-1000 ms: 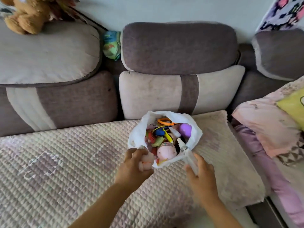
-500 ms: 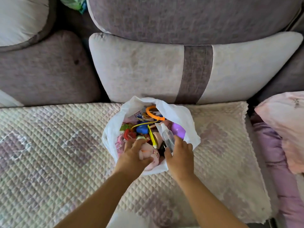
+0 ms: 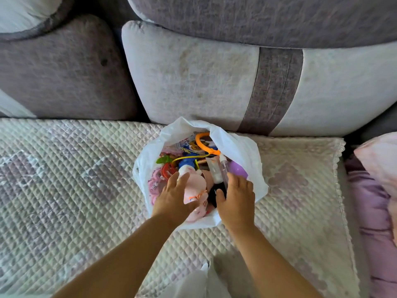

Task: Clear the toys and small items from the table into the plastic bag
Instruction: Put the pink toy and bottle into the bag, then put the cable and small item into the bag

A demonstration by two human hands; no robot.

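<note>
A white plastic bag (image 3: pixel 241 147) stands open on the quilted sofa cover, packed with several toys. Among them are an orange ring (image 3: pixel 200 143), a purple ball (image 3: pixel 238 169), a blue toy (image 3: pixel 188 162) and a pink soft toy (image 3: pixel 194 186). My left hand (image 3: pixel 174 197) is over the bag's near left side, fingers straight and lying against the pink soft toy. My right hand (image 3: pixel 236 200) is over the near right side with relaxed fingers. Its fingertips are at the base of a clear spray bottle (image 3: pixel 223 168) that lies in the bag beside a white tube (image 3: pixel 213 171).
The quilted sofa cover (image 3: pixel 75 179) spreads left and right of the bag. Grey and cream back cushions (image 3: pixel 193 78) rise just behind it. A pink pillow (image 3: pixel 380 160) and purple cloth (image 3: pixel 373 211) lie at the right edge.
Both hands have loosened: the left let the pink toy settle in the bag, the right let the spray bottle down among the toys. The camera moved closer.
</note>
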